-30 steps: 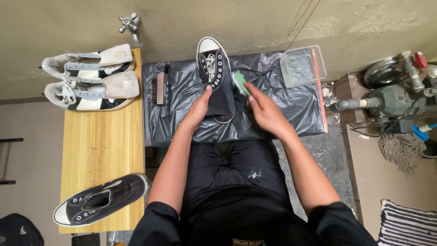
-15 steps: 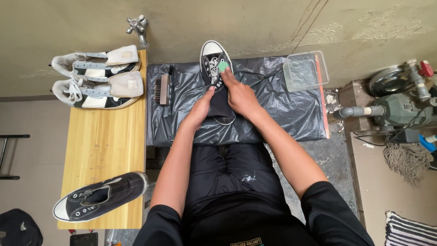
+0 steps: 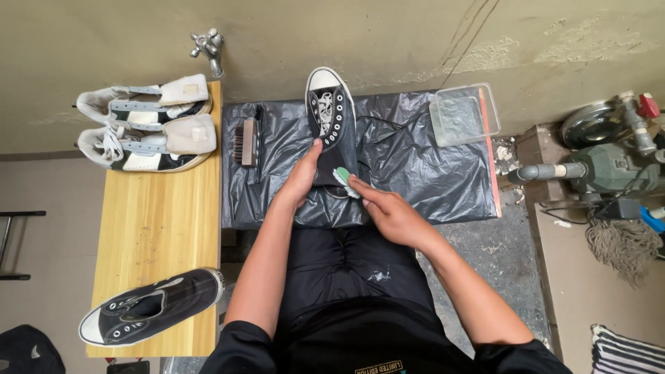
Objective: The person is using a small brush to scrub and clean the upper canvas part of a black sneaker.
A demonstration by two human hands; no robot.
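Note:
A black canvas sneaker (image 3: pixel 331 114) with a white toe cap lies lengthwise on a black plastic sheet (image 3: pixel 415 159), toe pointing to the wall. My left hand (image 3: pixel 303 174) grips its heel end from the left side. My right hand (image 3: pixel 384 211) holds a small green and white cleaning pad (image 3: pixel 343 177) against the shoe's side near the heel. Both forearms reach out over my black trousers.
A wooden brush (image 3: pixel 247 140) lies on the sheet's left. A clear plastic tub (image 3: pixel 463 114) sits at the sheet's far right corner. The wooden bench (image 3: pixel 159 228) carries two white high-top shoes (image 3: pixel 142 131) and the other black sneaker (image 3: pixel 149 315). A tap (image 3: pixel 208 48) juts from the wall; a pump (image 3: pixel 609 166) stands right.
My right hand with the pad has slid from the shoe's laces back toward the heel. The left hand stays on the shoe.

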